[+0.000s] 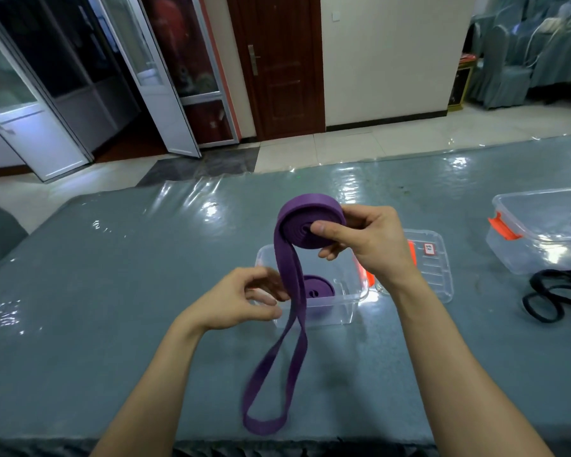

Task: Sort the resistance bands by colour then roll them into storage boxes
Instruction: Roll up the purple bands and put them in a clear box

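— What's nearest to you?

— The loose end of the purple band [279,374]. It hangs down as a long open loop, its bottom low over the near edge of the worktop [112,324]; you can't tell whether it touches.

— And your hands?

— Your left hand [241,300] sits by the hanging strands, fingers curled in at the band; whether that grip is actually closed on it, you can't tell. Your right hand [363,245] is higher, its grip clamped on the coiled part of the same band, thumb pressed on the flat face of the roll, fingers under it.

— Where's the storage?

— Straight beneath the roll is a clear box [340,308], open, with one rolled purple band [317,286] already lying inside. Its lid [432,268] lies just beside it on your right, orange clip showing.

— Further out?

— To the right, black bands [554,298] lie in a loose heap on the worktop, and behind them stands a second clear box [541,232] with an orange latch.
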{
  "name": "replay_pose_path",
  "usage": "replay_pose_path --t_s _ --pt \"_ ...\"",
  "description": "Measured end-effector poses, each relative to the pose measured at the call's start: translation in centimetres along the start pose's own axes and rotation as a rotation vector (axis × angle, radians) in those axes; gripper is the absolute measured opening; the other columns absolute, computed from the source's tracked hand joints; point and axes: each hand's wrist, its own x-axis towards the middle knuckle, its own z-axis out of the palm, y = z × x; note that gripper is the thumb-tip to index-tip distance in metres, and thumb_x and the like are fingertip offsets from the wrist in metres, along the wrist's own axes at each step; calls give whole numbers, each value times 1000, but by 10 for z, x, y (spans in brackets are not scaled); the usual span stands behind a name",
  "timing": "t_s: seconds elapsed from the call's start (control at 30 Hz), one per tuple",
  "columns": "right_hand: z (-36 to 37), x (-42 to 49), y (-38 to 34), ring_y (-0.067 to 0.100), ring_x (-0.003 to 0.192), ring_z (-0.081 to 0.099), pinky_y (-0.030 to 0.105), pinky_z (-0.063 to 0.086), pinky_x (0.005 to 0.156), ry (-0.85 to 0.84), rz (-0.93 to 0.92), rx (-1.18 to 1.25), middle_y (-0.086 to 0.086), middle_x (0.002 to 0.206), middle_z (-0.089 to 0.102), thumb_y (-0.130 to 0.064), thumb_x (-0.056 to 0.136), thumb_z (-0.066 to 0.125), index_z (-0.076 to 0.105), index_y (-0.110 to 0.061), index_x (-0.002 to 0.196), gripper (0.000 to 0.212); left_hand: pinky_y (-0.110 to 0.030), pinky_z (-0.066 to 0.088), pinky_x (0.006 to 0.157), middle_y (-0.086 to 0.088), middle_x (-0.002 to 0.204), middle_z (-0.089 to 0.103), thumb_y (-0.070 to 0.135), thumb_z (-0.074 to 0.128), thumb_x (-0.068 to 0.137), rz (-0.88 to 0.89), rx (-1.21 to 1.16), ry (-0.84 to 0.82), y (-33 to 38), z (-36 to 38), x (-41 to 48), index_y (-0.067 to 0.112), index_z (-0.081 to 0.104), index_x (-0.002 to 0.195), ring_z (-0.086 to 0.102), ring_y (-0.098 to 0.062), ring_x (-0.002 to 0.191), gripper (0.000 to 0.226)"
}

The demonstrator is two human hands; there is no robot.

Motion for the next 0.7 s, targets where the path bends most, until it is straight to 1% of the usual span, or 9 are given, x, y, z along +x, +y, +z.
replay_pose_path --t_s 0.07,0.13,0.17,0.27,0.33,0.43,0.53,0.63,0.7 --pt "11 4 -4 33 57 73 30 62 57 -23 -21 -21 19 85 82 -13 80 91 84 -5 108 30 -44 62 101 -9 118 80 7 90 88 2 2 40 -6 -4 -9 16 77 124 76 -30 107 39" --pt "26 8 -10 34 58 73 31 63 58 -39 -54 -20 19 86 81 -10 82 90 83 -4 110 29 -52 62 95 -8 111 81 7 89 88 11 7 225 -8 -10 -17 14 78 117 77 -32 97 32" --pt "33 11 -15 33 58 73 32 63 58 -36 -76 -11 18 86 82 -10 83 89 83 -4 111 29 -50 64 88 -6 103 80 8 86 86 22 5 399 -7 -17 -20 13 76 108 75 -26 89 25" --pt "55 23 -29 32 58 74 34 64 59 -27 -138 10 19 86 81 -11 84 89 82 -6 112 29 -17 52 70 5 79 65 13 73 76 122 222 1082 1 -53 -35 22 59 83 60 -8 72 18" --pt "69 30 -35 32 57 74 33 63 57 -39 -164 2 22 86 80 -10 84 89 83 -7 109 27 -20 49 67 7 80 60 10 74 76 151 388 1248 3 -78 -47 26 53 81 59 -12 72 28" --pt "93 33 -39 31 56 74 32 63 57 -60 -162 32 22 86 81 -16 79 90 82 -5 109 32 -36 54 63 6 76 59 10 78 76 68 494 1122 4 -100 -63 29 53 82 56 -15 66 32" --pt "112 32 -43 31 58 75 32 63 58 -97 -179 25 17 85 82 -22 76 90 82 -10 107 35 -41 56 69 8 83 61 29 87 74 -78 501 782 2 -113 -81 35 61 93 54 -10 67 33" --pt "124 29 -47 33 61 76 32 64 59 -131 -212 -18 12 86 82 -26 77 90 82 -14 108 34 -25 57 92 15 114 70 56 96 72 -41 332 501 5 -119 -98 44 66 121 68 -2 102 58" --pt "130 26 -51 33 61 76 32 64 59 -129 -237 -17 12 86 83 -27 78 90 83 -16 107 32 -25 55 107 11 134 72 55 94 81 125 148 478 16 -117 -97 40 65 136 68 -11 129 64"
